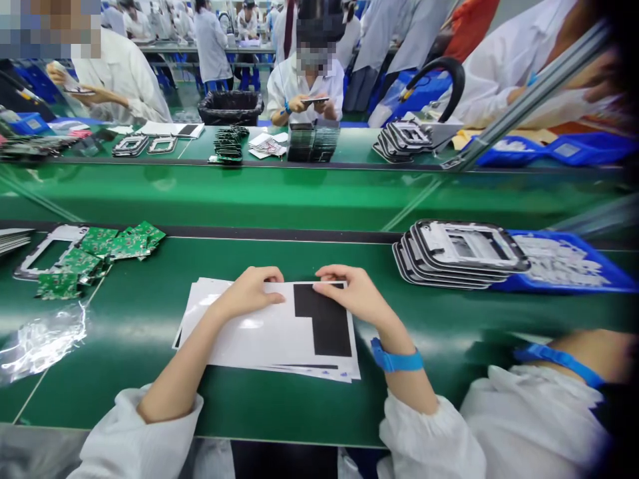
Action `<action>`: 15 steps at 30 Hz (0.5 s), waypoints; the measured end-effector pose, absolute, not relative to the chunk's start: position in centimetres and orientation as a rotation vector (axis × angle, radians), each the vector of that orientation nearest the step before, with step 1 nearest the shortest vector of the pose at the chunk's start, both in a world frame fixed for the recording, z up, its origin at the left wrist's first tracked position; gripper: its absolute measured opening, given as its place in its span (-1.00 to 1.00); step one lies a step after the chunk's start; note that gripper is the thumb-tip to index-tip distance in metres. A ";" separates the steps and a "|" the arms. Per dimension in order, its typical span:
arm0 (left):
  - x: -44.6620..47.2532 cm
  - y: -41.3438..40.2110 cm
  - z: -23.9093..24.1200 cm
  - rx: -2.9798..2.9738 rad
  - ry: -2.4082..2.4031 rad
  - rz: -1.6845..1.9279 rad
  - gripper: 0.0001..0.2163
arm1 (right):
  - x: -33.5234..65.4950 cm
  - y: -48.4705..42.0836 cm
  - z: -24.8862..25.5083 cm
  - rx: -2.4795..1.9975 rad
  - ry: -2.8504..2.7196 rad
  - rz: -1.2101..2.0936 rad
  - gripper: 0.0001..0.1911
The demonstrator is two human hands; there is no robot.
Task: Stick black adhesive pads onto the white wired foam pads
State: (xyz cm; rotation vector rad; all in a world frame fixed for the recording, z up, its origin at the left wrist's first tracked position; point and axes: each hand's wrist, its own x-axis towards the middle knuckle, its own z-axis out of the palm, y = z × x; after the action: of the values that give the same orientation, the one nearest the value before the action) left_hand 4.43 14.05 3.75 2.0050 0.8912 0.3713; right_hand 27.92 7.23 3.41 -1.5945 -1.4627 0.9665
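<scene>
A white sheet (264, 339) with a black stepped patch (329, 326) at its right lies on a few similar sheets, their edges fanned out a little beneath it. My left hand (252, 291) grips its far edge near the middle, thumb on top and fingers curled behind. Farther right, my right hand (355, 293) pinches the same edge beside the black patch, the thumb lying on the black. Its fingertips are partly hidden behind the sheet. A blue wrist strap (397, 357) circles my right wrist.
Green circuit boards (124, 241) and a frame (37, 256) lie left, above clear plastic film (44, 342). On the right stand stacked frames (459, 256) and a blue tray (604, 266) of white parts. A co-worker's arm (559, 372) reaches in at the right.
</scene>
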 end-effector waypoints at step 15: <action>-1.6 19.8 0.3 1.409 0.497 0.497 -0.33 | 28.2 7.0 2.1 -1.701 -1.845 1.054 -0.66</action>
State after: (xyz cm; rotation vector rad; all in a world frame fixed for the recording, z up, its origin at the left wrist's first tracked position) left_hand -1.63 19.76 0.27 1.4092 0.4965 0.4973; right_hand 28.17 7.04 2.08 -1.7013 -1.8448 1.0536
